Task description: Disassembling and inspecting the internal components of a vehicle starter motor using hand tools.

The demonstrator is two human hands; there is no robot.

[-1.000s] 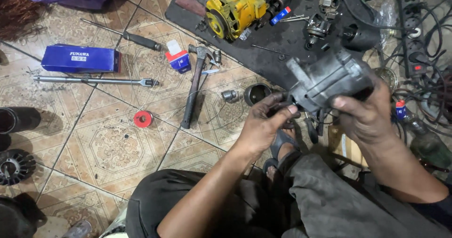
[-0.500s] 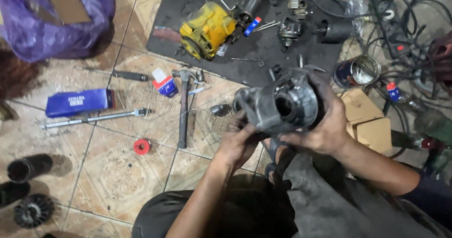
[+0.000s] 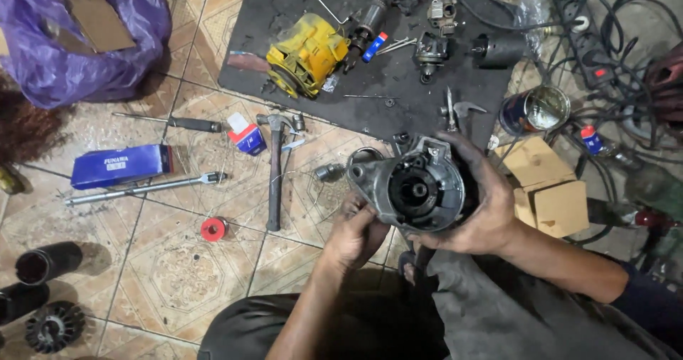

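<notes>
Spreading across the upper centre, a black mat (image 3: 299, 18) carries a yellow motor housing (image 3: 307, 55). Lower centre, the right hand (image 3: 484, 210) wraps its fingers tight around a grey starter motor housing (image 3: 413, 186); left hand (image 3: 359, 235) fingers curl against its underside.

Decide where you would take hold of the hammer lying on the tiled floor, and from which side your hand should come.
Grip the dark hammer around the lower half of its long straight handle, coming down from above. It lies flat on the patterned tiled floor, metal head at the far end toward the black mat. The handle's near end lies clear, with only a small red spool beside it.
</notes>
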